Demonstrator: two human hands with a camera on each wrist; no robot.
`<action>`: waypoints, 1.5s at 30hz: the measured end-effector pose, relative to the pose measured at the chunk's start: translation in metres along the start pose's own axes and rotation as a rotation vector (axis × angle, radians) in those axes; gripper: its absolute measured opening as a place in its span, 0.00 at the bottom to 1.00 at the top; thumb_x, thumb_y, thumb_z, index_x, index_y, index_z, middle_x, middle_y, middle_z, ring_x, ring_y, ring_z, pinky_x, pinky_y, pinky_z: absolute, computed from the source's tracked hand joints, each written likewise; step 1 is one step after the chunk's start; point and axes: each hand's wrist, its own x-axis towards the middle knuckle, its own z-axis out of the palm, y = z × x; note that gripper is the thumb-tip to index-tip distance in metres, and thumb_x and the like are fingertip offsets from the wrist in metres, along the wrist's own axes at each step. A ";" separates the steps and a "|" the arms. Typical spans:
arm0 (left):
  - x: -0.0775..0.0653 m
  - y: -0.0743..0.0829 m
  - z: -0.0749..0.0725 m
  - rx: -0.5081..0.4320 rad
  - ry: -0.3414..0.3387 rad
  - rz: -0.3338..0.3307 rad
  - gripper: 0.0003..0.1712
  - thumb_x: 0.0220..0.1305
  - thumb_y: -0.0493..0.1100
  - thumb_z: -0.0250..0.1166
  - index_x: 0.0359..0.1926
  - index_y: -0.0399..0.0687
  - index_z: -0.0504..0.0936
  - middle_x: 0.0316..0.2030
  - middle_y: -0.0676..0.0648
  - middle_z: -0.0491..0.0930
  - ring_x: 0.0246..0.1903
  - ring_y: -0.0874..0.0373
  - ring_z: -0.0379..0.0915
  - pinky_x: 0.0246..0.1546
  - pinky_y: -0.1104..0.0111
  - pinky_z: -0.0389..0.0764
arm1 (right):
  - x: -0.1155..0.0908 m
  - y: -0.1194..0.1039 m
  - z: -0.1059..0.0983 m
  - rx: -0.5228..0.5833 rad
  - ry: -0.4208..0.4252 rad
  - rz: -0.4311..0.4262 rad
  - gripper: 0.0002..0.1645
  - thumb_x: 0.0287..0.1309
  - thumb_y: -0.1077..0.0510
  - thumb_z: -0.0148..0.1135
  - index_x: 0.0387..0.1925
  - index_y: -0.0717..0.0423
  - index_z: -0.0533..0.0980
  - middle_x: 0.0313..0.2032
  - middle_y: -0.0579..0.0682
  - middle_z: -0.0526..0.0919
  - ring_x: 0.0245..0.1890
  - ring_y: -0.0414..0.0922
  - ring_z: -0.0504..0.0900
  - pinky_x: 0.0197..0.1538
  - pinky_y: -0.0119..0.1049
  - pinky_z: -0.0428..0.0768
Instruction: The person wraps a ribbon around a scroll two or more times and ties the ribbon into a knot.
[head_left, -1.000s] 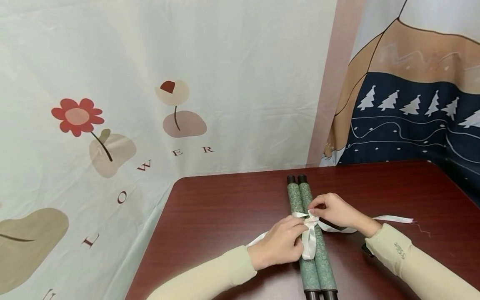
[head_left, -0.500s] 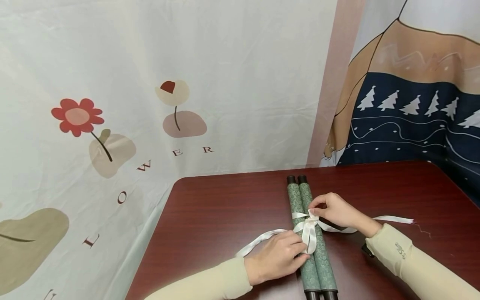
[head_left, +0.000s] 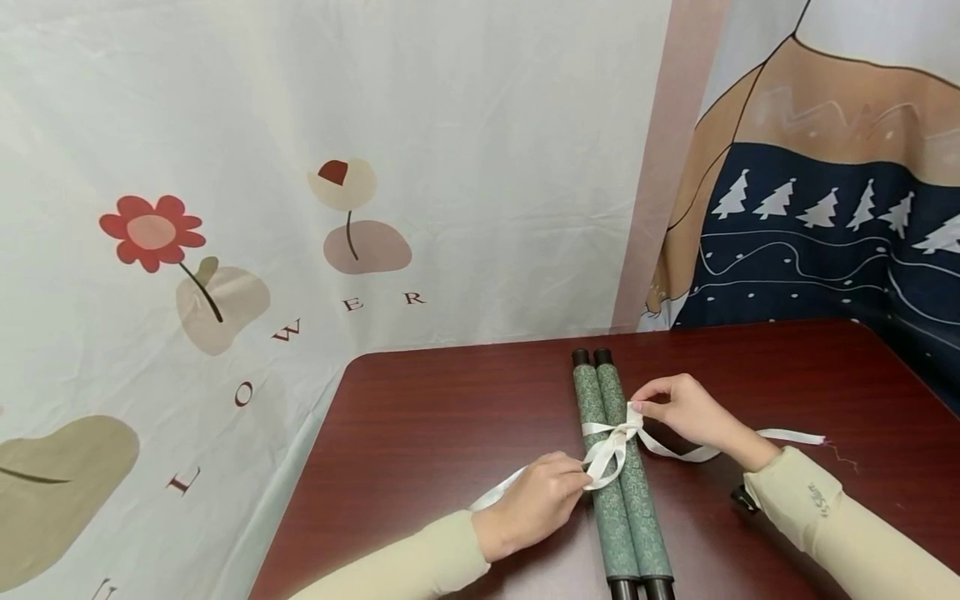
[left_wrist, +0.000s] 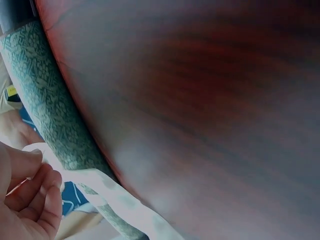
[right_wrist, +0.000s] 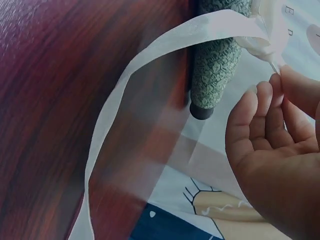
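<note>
Two green patterned scrolls (head_left: 612,508) with dark end knobs lie side by side on the table, a white ribbon (head_left: 597,429) wrapped round their middle and knotted on top. My left hand (head_left: 534,500) pinches a ribbon loop at the left of the knot; in the left wrist view thumb and fingertips meet on the ribbon (left_wrist: 117,197). On the other side, my right hand (head_left: 686,412) pinches another part of the ribbon just above the knot. The right wrist view shows that thumb and fingers close on the ribbon (right_wrist: 200,30) beside a scroll (right_wrist: 216,70).
The dark red-brown table (head_left: 450,400) extends to both sides of the scrolls. One loose ribbon tail runs left under my left hand, another right past my right wrist. Behind the table hangs a printed cloth (head_left: 487,167) with flowers and trees.
My left hand has moved left and slightly up, drawing the ribbon loop off to the left. My right hand has risen a little to the right, pulling its ribbon part up.
</note>
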 end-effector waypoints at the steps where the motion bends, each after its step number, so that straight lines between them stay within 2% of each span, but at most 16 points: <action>1: -0.001 -0.002 0.000 0.004 0.012 0.006 0.08 0.54 0.33 0.64 0.35 0.46 0.85 0.33 0.54 0.82 0.37 0.65 0.72 0.46 0.76 0.74 | 0.000 0.000 -0.002 0.001 0.010 0.006 0.03 0.55 0.54 0.66 0.29 0.48 0.83 0.28 0.42 0.85 0.34 0.42 0.77 0.37 0.41 0.77; 7: -0.007 -0.011 -0.003 -0.009 0.030 0.006 0.08 0.52 0.32 0.66 0.35 0.45 0.85 0.35 0.54 0.83 0.37 0.66 0.73 0.47 0.76 0.74 | 0.000 -0.002 -0.010 0.047 0.051 0.065 0.04 0.53 0.53 0.68 0.29 0.48 0.84 0.28 0.45 0.85 0.28 0.44 0.76 0.28 0.37 0.77; 11: -0.013 -0.015 -0.004 -0.043 0.015 -0.040 0.08 0.53 0.32 0.65 0.35 0.45 0.85 0.34 0.54 0.83 0.36 0.66 0.72 0.45 0.76 0.75 | -0.001 -0.004 -0.015 0.072 0.069 0.103 0.06 0.53 0.54 0.68 0.31 0.51 0.83 0.29 0.49 0.84 0.24 0.46 0.75 0.24 0.38 0.77; 17: -0.016 -0.020 -0.007 -0.084 0.004 -0.119 0.08 0.53 0.32 0.66 0.35 0.43 0.85 0.31 0.53 0.84 0.35 0.66 0.73 0.44 0.77 0.75 | -0.004 -0.007 -0.019 0.108 0.094 0.143 0.09 0.55 0.53 0.66 0.32 0.55 0.83 0.29 0.52 0.84 0.25 0.52 0.78 0.26 0.44 0.80; 21: -0.016 -0.024 -0.009 -0.087 0.003 -0.152 0.08 0.53 0.31 0.65 0.35 0.43 0.86 0.30 0.53 0.84 0.34 0.66 0.73 0.43 0.78 0.75 | -0.005 -0.008 -0.023 0.124 0.109 0.157 0.12 0.55 0.52 0.66 0.33 0.57 0.83 0.28 0.54 0.84 0.27 0.56 0.78 0.28 0.43 0.81; 27: -0.017 -0.029 -0.010 -0.120 0.012 -0.218 0.07 0.54 0.31 0.66 0.33 0.44 0.86 0.28 0.54 0.84 0.33 0.68 0.72 0.39 0.82 0.75 | -0.006 -0.007 -0.031 0.111 0.122 0.189 0.14 0.56 0.51 0.65 0.36 0.58 0.83 0.30 0.59 0.84 0.29 0.56 0.78 0.30 0.45 0.81; 32: -0.018 -0.035 -0.010 -0.151 0.034 -0.280 0.05 0.55 0.33 0.66 0.32 0.45 0.86 0.27 0.54 0.83 0.32 0.69 0.71 0.36 0.82 0.75 | -0.010 -0.003 -0.038 0.107 0.135 0.204 0.15 0.57 0.50 0.64 0.37 0.58 0.82 0.32 0.57 0.84 0.30 0.56 0.79 0.31 0.45 0.82; 37: -0.018 -0.041 -0.009 -0.287 0.051 -0.416 0.03 0.55 0.34 0.67 0.32 0.43 0.87 0.27 0.52 0.83 0.30 0.69 0.73 0.32 0.79 0.77 | -0.013 0.000 -0.043 0.110 0.132 0.225 0.16 0.58 0.49 0.63 0.38 0.59 0.82 0.33 0.57 0.83 0.32 0.56 0.79 0.32 0.45 0.82; 45: -0.020 -0.051 -0.010 -0.496 0.005 -0.730 0.06 0.59 0.33 0.63 0.33 0.41 0.86 0.27 0.49 0.84 0.25 0.68 0.73 0.23 0.77 0.75 | -0.017 0.003 -0.049 0.103 0.118 0.270 0.20 0.60 0.47 0.61 0.41 0.60 0.81 0.35 0.60 0.83 0.34 0.55 0.78 0.34 0.46 0.82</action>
